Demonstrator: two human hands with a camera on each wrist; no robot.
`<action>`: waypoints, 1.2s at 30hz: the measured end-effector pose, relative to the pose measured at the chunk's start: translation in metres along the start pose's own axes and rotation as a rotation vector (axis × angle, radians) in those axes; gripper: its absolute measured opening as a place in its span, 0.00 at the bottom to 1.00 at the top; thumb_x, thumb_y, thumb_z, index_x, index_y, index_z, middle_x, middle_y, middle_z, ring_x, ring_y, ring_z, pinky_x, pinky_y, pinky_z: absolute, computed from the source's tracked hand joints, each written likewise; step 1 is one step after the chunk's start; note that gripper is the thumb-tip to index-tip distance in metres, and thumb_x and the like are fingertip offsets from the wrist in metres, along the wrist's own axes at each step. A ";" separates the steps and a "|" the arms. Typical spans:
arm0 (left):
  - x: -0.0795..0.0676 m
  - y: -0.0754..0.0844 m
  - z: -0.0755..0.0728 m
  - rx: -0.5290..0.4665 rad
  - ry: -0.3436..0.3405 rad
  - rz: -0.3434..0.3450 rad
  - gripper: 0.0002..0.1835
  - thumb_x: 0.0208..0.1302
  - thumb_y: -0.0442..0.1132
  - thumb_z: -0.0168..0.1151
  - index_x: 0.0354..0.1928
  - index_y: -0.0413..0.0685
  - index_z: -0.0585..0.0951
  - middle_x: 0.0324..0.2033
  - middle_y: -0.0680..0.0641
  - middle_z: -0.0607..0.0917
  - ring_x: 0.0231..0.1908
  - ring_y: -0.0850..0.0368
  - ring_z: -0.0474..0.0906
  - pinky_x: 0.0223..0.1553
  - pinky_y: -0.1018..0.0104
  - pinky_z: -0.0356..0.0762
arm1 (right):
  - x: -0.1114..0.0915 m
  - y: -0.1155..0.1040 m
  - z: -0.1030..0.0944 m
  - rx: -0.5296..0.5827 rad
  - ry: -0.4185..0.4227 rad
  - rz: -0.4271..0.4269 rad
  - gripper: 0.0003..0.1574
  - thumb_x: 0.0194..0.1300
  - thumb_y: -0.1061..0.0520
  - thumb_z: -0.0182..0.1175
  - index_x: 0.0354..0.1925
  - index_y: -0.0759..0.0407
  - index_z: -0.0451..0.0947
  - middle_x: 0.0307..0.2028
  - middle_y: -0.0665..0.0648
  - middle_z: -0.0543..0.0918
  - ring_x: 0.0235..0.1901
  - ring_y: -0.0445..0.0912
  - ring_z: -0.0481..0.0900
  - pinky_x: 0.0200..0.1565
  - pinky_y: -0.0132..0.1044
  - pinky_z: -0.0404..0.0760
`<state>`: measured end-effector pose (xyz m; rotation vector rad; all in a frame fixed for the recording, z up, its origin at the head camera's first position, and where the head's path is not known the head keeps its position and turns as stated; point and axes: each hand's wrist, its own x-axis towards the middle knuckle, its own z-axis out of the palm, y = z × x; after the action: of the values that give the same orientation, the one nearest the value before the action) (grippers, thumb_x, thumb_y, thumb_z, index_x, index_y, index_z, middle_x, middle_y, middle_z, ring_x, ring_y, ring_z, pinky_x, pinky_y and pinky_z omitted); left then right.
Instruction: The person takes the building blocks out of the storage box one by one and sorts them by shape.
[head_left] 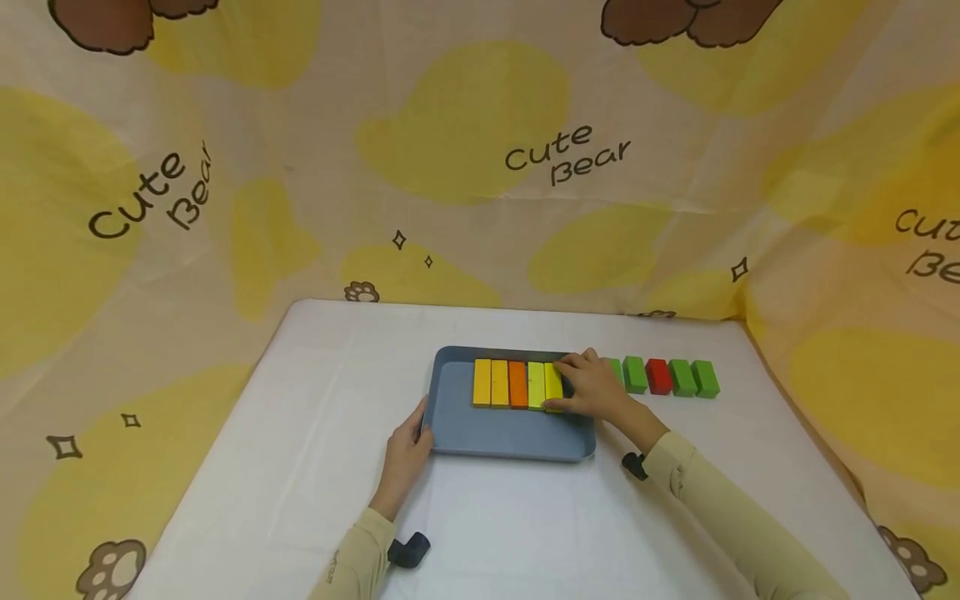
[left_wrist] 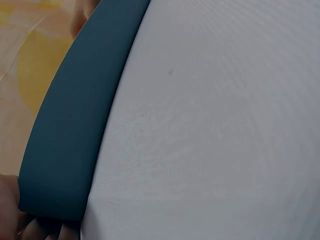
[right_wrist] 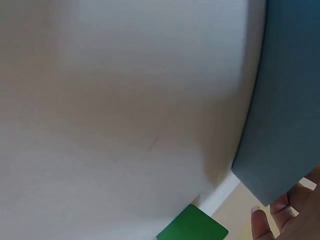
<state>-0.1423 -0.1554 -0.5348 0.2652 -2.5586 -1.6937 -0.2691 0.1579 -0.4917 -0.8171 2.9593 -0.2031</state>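
A blue-grey tray (head_left: 502, 437) lies on the white table, and my left hand (head_left: 405, 460) grips its left edge. In the left wrist view the tray's side wall (left_wrist: 75, 110) runs up from the fingers. Inside the tray stands a side-by-side row of blocks: two deep yellow blocks (head_left: 491, 383), an orange block (head_left: 518, 384) and two brighter yellow ones. My right hand (head_left: 594, 387) reaches over the tray's right side and pinches the rightmost yellow block (head_left: 553, 386), thumb at its near end and fingers at its far end. That block sits beside its bright yellow neighbour (head_left: 536, 385).
Right of the tray, a row of green blocks (head_left: 705, 379) with one red block (head_left: 659, 377) among them stands on the table (head_left: 510, 525). The right hand partly hides the leftmost green one. A patterned yellow cloth (head_left: 465, 125) rises behind and at both sides.
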 end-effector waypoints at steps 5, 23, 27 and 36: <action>0.002 -0.002 0.000 0.007 0.001 -0.001 0.30 0.68 0.31 0.46 0.73 0.43 0.62 0.71 0.42 0.66 0.71 0.47 0.63 0.70 0.58 0.65 | -0.003 0.000 0.000 0.004 -0.007 -0.016 0.59 0.48 0.21 0.63 0.63 0.61 0.75 0.58 0.60 0.77 0.52 0.56 0.68 0.51 0.50 0.74; 0.000 0.000 -0.001 0.007 -0.003 -0.001 0.30 0.68 0.31 0.47 0.73 0.41 0.62 0.70 0.41 0.67 0.70 0.46 0.64 0.69 0.56 0.66 | -0.002 0.002 0.000 0.064 -0.058 -0.019 0.61 0.45 0.22 0.66 0.65 0.62 0.73 0.61 0.61 0.74 0.55 0.55 0.65 0.55 0.53 0.68; 0.001 0.000 -0.001 0.001 0.000 0.009 0.30 0.68 0.30 0.46 0.73 0.41 0.62 0.70 0.41 0.67 0.70 0.46 0.64 0.69 0.56 0.66 | -0.002 0.004 0.003 0.090 -0.042 -0.023 0.61 0.45 0.22 0.66 0.64 0.62 0.73 0.61 0.61 0.74 0.54 0.55 0.65 0.53 0.52 0.66; 0.000 0.001 0.000 -0.001 0.005 0.016 0.30 0.67 0.30 0.47 0.72 0.40 0.62 0.70 0.41 0.68 0.70 0.48 0.64 0.69 0.58 0.66 | -0.010 0.007 -0.008 0.151 0.044 -0.032 0.60 0.44 0.26 0.69 0.65 0.61 0.73 0.60 0.60 0.74 0.53 0.55 0.64 0.50 0.51 0.65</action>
<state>-0.1426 -0.1547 -0.5340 0.2482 -2.5490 -1.6870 -0.2648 0.1705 -0.4845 -0.8503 2.9278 -0.4461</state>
